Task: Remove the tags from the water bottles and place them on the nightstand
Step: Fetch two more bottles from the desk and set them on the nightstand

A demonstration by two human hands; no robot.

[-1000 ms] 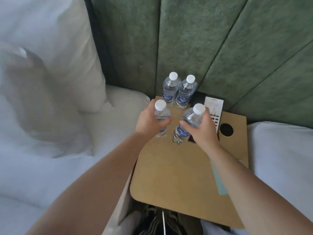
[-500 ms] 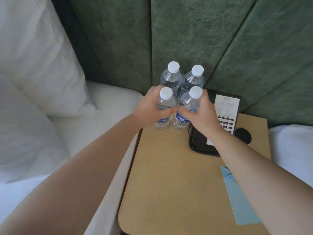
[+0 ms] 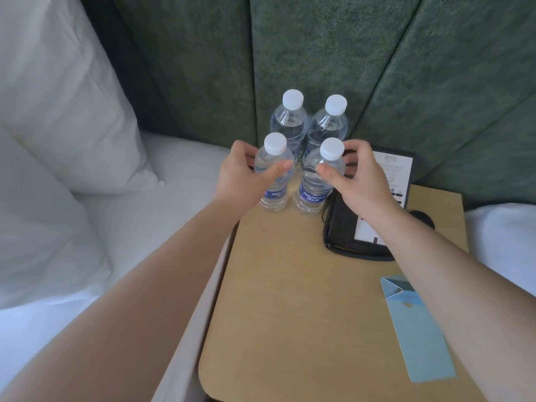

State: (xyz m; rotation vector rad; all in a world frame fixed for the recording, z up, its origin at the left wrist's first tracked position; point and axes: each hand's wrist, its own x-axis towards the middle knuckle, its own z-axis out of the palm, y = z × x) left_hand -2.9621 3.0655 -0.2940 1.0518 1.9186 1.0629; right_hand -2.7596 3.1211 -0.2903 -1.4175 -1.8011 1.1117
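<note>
Four clear water bottles with white caps and blue labels stand together at the back of the tan nightstand. My left hand wraps the front left bottle, thumb across its front and fingers behind. My right hand holds the front right bottle loosely, thumb on its front and fingers curled beside its neck. Both bottles stand upright on the nightstand. Behind them are the back left bottle and the back right bottle. No bottle neck shows a tag. A light blue tag lies flat at the nightstand's right.
A black tray holding a white printed card sits right of the bottles, partly under my right forearm. A green padded headboard rises behind. White pillows and bedding lie to the left, and more white bedding to the right.
The two front bottles have come down next to the back pair and now stand on the nightstand. My fingers have loosened around them, and the view has moved closer.
</note>
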